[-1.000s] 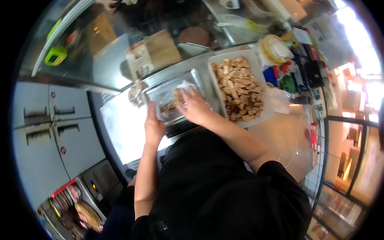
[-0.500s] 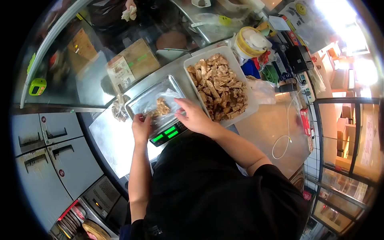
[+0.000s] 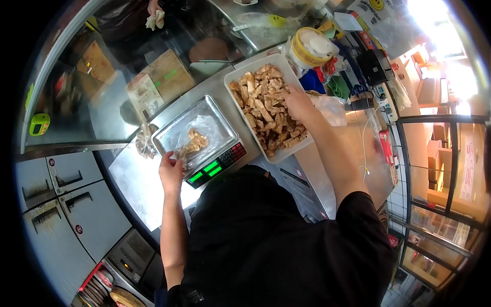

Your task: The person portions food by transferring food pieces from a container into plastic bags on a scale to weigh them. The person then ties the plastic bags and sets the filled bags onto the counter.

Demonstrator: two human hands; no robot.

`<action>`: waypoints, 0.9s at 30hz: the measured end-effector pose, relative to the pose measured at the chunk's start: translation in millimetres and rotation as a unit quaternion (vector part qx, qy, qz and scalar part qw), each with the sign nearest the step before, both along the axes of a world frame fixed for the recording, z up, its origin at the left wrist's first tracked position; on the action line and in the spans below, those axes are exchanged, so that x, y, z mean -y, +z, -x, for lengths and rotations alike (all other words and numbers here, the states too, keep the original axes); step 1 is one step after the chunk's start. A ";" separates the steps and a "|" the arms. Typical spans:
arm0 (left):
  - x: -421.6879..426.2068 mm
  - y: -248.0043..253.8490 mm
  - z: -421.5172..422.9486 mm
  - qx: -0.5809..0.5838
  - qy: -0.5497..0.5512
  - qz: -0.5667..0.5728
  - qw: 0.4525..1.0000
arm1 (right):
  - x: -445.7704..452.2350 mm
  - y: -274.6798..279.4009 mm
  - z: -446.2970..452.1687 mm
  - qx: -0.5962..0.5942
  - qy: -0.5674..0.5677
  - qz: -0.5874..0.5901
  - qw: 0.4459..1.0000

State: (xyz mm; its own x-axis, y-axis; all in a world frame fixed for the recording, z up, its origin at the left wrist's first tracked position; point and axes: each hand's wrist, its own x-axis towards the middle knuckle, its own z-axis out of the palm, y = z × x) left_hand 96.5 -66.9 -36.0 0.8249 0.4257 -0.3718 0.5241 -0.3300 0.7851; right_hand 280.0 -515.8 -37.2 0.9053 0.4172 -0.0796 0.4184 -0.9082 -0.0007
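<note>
A scale (image 3: 217,166) with green lit digits carries a metal tray (image 3: 215,110). In the tray lies a clear plastic bag (image 3: 208,126) with some brown food pieces (image 3: 195,140) in it. My left hand (image 3: 171,169) pinches the bag's edge at the tray's lower left corner. Right of the scale, a white tub (image 3: 231,77) is heaped with brown food pieces (image 3: 266,102). My right hand (image 3: 297,102) reaches over the tub's right side, at the pieces; its fingertips are partly hidden and what they hold cannot be made out.
A knotted plastic bag (image 3: 146,140) lies left of the tray. Behind the glass are a cardboard box (image 3: 166,77) and another person's hand (image 3: 154,7) with a cloth. A yellow-rimmed container (image 3: 313,47), a black device (image 3: 376,66) and a cable (image 3: 363,143) are at the right.
My right hand has left the bag on the scale and moved right to the tub. My left hand remains at the bag's edge. The scale's display and keypad now show more fully.
</note>
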 end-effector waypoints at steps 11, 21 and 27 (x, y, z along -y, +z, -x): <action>1.3 7.4 23.0 0.074 -0.002 -0.132 0.988 | -8.1 1.2 -7.5 -0.105 -0.022 0.136 0.985; 8.1 6.5 33.5 0.013 -0.003 -0.143 0.990 | 6.5 -6.5 -0.6 -0.036 0.017 0.145 0.989; 11.7 17.1 10.9 0.165 -0.102 -0.107 0.975 | -0.7 -7.5 -2.5 -0.055 -0.007 0.184 0.981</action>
State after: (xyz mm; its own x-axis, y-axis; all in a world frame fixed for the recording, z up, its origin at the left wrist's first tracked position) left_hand 85.7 -78.6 -18.8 0.9604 0.2786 0.0086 0.1600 -0.5765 0.8012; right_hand 282.5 -515.1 -44.7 0.8883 0.3294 -0.3200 0.4214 -0.8615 0.2831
